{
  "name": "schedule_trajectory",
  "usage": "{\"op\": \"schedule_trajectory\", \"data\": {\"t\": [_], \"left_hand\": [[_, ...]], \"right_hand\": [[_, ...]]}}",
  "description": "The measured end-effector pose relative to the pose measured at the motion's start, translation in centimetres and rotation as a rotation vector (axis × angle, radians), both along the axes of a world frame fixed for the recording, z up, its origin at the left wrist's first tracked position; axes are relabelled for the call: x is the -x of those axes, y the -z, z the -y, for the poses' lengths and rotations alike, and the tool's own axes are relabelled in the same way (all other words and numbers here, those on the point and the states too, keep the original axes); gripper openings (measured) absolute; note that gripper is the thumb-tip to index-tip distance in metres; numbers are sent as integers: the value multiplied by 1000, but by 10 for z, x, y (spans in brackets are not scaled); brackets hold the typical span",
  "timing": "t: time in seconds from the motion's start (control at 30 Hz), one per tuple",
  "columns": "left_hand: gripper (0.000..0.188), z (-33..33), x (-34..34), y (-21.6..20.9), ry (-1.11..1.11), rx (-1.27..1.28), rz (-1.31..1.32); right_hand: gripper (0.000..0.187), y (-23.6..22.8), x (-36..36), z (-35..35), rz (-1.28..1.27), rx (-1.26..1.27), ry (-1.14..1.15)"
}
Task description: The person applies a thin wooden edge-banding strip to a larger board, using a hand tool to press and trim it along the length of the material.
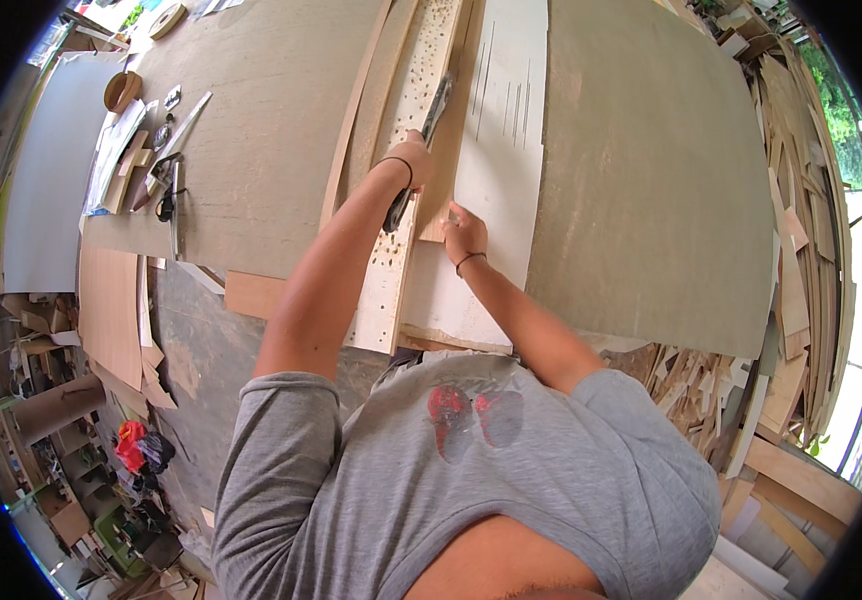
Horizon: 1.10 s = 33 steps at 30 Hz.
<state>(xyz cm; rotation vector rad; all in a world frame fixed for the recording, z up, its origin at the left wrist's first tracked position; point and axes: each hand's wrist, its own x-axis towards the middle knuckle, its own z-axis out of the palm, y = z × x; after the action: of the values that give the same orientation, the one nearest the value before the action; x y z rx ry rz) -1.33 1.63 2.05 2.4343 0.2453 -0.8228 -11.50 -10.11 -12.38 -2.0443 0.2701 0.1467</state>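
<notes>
The person's left hand (411,162) is closed around a long dark tool (438,106), which lies slantwise over the seam between a hole-dotted white board (383,292) and a wooden strip (440,182). The right hand (465,234) is half curled at the strip's near end; whether its fingers pinch the wood or merely press it, I can't tell. Just right of the strip is a plain white panel (501,170), all on the bench (641,180).
</notes>
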Motion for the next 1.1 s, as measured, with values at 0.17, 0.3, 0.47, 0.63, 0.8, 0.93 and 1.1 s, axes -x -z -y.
{"op": "schedule_trajectory", "data": {"t": [0.17, 0.3, 0.47, 0.63, 0.8, 0.93, 1.1], "left_hand": [[41, 1, -1, 5, -33, 7, 0], [31, -3, 1, 10, -13, 44, 35], [31, 3, 5, -7, -41, 47, -6], [38, 0, 2, 5, -21, -28, 6], [44, 5, 2, -3, -40, -9, -30], [43, -1, 1, 3, -16, -24, -34], [37, 1, 0, 4, -16, -33, -34]], "right_hand": [[39, -10, -36, 4, -33, 59, 3], [37, -14, -64, 4, -72, 24, 41], [35, -13, -93, 4, -48, 0, 113], [34, -11, -125, 5, 18, 72, 114], [33, -7, -128, 10, 66, 74, 59], [34, -22, -110, 11, -168, -247, 83], [36, -31, -115, 11, -162, -159, 77]]}}
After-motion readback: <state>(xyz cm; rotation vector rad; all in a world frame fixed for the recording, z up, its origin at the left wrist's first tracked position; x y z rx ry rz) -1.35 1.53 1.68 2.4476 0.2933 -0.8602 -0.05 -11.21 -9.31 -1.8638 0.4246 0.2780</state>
